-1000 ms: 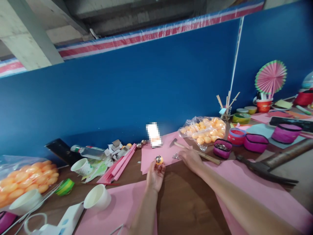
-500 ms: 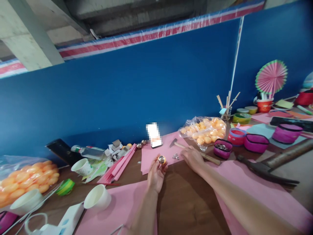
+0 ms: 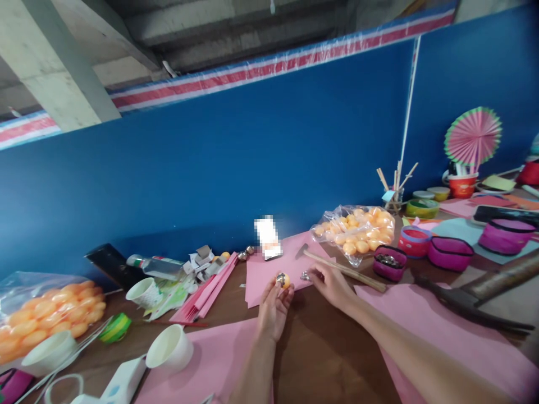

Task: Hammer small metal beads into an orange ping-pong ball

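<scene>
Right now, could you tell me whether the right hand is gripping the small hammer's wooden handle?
No, the right hand rests beside the small hammer, its fingertips at small metal pieces on the pink paper.

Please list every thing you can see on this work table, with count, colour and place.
orange ball: one, orange with a silvery piece on it, held above the pink sheet.
silvery bits: a few, metallic, on the pink sheet at the right fingertips.
small hammer: one, wooden handle, behind the right hand.
bag of balls: one, clear with orange balls, back centre; a second bag far left.
paper cups: three, white, left front.
pink pouches: several, magenta, right.
large hammer: one, dark, right edge.
paper fan: one, pink and green, far right.
left hand: holds the orange ball.
right hand: fingertips at the silvery bits.
</scene>
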Demonstrator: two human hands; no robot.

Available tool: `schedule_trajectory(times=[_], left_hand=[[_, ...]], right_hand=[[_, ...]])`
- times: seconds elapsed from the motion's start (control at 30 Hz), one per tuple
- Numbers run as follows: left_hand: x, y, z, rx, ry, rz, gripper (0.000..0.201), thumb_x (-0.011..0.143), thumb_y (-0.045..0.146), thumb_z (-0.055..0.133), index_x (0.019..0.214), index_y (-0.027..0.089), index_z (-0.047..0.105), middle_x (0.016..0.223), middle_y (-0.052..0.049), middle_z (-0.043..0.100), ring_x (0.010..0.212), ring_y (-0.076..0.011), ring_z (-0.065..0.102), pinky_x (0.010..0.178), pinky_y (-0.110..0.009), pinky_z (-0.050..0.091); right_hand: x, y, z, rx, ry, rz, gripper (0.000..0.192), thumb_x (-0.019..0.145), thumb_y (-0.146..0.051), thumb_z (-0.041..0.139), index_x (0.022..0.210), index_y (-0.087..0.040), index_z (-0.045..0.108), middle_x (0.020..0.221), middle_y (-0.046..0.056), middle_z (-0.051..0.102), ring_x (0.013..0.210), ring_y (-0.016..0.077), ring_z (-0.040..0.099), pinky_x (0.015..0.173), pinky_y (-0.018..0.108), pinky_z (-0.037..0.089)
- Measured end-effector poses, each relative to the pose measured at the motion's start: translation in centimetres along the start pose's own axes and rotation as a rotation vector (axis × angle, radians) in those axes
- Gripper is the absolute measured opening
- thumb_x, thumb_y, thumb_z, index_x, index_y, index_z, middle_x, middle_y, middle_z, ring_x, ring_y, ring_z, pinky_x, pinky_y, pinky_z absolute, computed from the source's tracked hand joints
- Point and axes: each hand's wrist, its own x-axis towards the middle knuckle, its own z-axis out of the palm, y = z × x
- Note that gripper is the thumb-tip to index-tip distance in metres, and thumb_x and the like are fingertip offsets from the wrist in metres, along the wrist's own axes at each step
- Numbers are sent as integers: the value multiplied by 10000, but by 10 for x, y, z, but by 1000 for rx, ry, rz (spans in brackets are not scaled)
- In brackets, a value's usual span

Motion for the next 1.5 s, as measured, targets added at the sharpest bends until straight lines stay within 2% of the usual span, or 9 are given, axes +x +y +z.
schedule_trajectory(times=[0.13,0.37,0.57,0.7,0.9,1.07,1.3,1.5], left_hand=[[-1,-1,1,8,-17,-16,283,701,212,628,975,183,566,925,-50,645,837,-178,619,724,-270,490],[1,-3,-1,30,15,19,197,675,203,653,849,160,573,855,-57,653,812,-151,622,718,-234,483],[-2,-4,0,151,-38,41,395,685,242,643,1062,236,524,980,-47,616,800,-155,624,709,-268,487],[-2,-6,1,194,-87,104,439,675,217,651,1094,225,521,1021,-51,601,868,-156,602,804,-292,457],[-2,-7,3,273,-73,130,430,677,233,646,1091,195,534,1005,-63,620,901,-162,583,861,-319,426],[-3,-7,5,310,-81,125,491,672,252,649,1138,208,501,1029,-67,615,903,-173,584,833,-327,445],[-3,-8,4,404,-61,134,458,666,267,655,1095,185,518,1003,-79,625,870,-175,593,781,-309,458],[-4,-8,4,434,-103,145,466,642,242,672,1080,169,531,954,-84,647,844,-186,600,775,-327,457]], right_hand=[[-2,-12,6,288,-64,63,176,811,-317,449,727,-183,526,723,16,592,685,147,540,651,257,406],[-2,-17,7,550,-143,268,195,775,-365,507,733,-175,510,573,-30,517,514,91,466,497,210,361],[-5,-21,9,714,-153,404,249,749,-422,525,728,-174,517,549,-39,503,457,75,438,420,194,316],[-6,-19,10,827,-162,489,288,710,-454,562,717,-166,556,573,-21,531,488,88,473,446,208,343],[-6,-20,11,948,-177,474,285,678,-416,615,813,-165,591,739,12,587,622,111,526,594,246,415],[-5,-23,9,971,-179,404,227,709,-371,598,800,-165,577,692,-11,558,604,92,493,583,226,392],[-5,-26,6,925,-202,382,227,690,-375,612,768,-166,575,716,-17,562,623,91,480,582,219,372],[-4,-30,3,933,-244,378,276,684,-410,611,771,-149,593,818,26,602,754,143,531,732,281,401]])
